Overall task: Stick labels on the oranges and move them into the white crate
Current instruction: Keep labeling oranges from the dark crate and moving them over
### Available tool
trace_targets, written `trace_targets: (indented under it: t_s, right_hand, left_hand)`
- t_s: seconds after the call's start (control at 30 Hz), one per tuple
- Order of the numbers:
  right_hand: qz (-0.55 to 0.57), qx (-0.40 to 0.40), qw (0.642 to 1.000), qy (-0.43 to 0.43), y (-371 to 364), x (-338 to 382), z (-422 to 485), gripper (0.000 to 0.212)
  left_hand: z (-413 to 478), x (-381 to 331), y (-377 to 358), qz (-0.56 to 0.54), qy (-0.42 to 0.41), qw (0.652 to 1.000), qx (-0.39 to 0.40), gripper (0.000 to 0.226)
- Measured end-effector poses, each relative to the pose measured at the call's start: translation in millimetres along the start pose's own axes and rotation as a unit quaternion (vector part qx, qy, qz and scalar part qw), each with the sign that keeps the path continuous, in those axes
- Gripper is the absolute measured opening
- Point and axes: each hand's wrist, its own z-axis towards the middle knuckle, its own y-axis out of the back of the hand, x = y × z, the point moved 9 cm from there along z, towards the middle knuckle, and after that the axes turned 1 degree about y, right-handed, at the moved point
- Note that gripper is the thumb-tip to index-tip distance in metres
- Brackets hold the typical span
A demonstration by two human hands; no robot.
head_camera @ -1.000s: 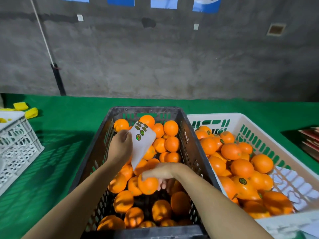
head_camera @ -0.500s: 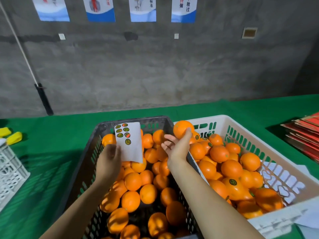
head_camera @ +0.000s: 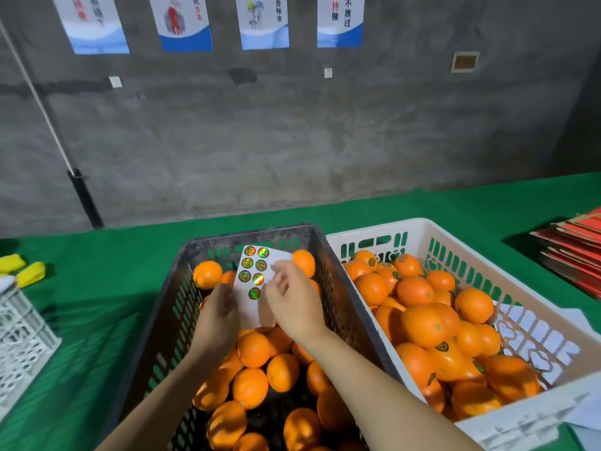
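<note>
Table [head_camera: 97,288], covered in green cloth, runs up to a grey wall. Directly on it:
- black crate [head_camera: 247,236], centre
- white crate [head_camera: 455,242], just beside it on the right, long sides parallel
- white lattice crate [head_camera: 22,333] at the left edge, well apart
- two yellow pieces [head_camera: 31,273] behind the lattice crate
- red flat stack [head_camera: 572,252], far right
- white paper sheets [head_camera: 582,323] by the white crate's right wall
</note>
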Motion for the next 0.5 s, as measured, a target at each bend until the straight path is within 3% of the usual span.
trace_targets:
  t_s: [0.07,0.13,0.27,0.5]
  right_hand:
    - [-0.106,0.056,0.989,0.088,-17.1,10.8,-6.9,0.038]
    - [-0.156,0.074,0.977,0.121,-26.5,12.2,-10.9,0.039]
    - [-0.132,0.045,0.987,0.077,-22.6,1.7,-7.1,0.042]
    - [-0.024,0.007,1.000,0.005,-18.3,-7.5,-4.1,0.034]
  left_hand:
    - [-0.2,-1.2,-1.1,-0.012,0.002,1.000,0.004,0.024]
    - [-0.8,-2.5,-2.9,-0.043,0.013,0.999,0.014,0.026]
    - [-2.5,-3.3,-6.0,-0.106,0.039,0.993,0.040,0.036]
    - [-2.7,0.1,-12.7,-0.190,0.083,0.976,0.066,0.025]
